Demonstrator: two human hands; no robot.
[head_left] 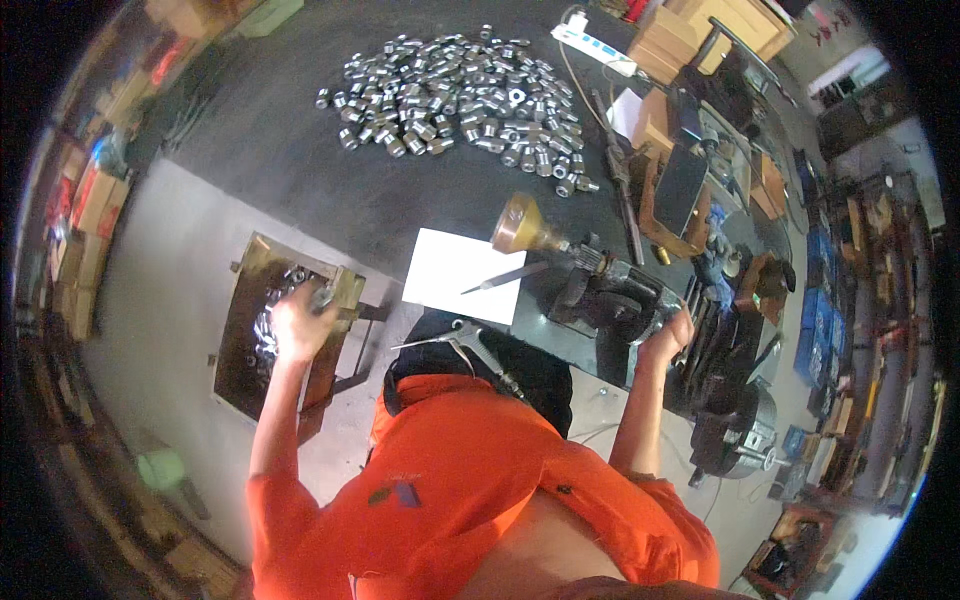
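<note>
My left hand (300, 322) is closed over a wooden box (232, 385) at the left, with a shiny metal fitting (322, 297) at its fingertips. More metal fittings (265, 335) lie inside that box. At the right, my right hand (668, 337) is wrapped round the near end of a dark metal clamping fixture (612, 300) on the bench; the part it grips is mostly hidden by the fingers. An amber funnel-shaped piece (520, 225) sits at the fixture's far left end. Beside it, a dark pointed tool (505, 278) rests on a white paper sheet (430, 265).
A wide heap of metal fittings (460, 95) covers the far bench. An air blow gun (475, 350) lies across my lap. A power strip (595, 50), a long metal rod (622, 180), a wooden tray (655, 215) and a motor-like machine (735, 430) stand at the right.
</note>
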